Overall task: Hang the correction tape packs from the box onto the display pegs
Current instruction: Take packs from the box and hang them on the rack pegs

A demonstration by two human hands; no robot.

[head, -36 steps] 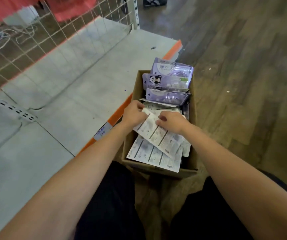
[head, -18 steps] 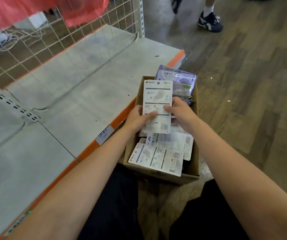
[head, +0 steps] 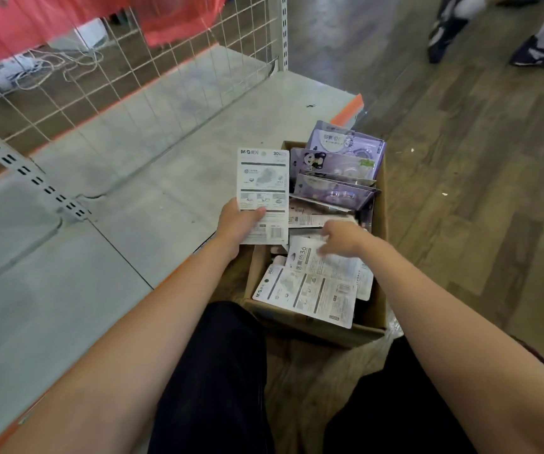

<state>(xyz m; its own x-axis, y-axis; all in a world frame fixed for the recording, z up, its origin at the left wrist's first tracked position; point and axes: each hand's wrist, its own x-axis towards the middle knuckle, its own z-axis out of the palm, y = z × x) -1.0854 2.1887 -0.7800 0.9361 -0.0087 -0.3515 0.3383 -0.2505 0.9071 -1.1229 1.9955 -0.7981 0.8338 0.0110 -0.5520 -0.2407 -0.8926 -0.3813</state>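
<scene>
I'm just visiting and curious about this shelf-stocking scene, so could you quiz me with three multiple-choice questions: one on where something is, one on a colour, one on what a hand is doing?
1. Where does the cardboard box stand?
A) on the floor beside the shelf
B) on the shelf
C) on a chair

2. What colour are the packs at the far end of the box?
A) green
B) purple
C) yellow

3. What is the left hand doing?
A) resting empty
B) pressing the shelf
C) holding a white pack upright

Answers: 1 A, wooden floor shows around it; 2 B, their fronts are purple; 3 C, its thumb lies across the pack.
</scene>
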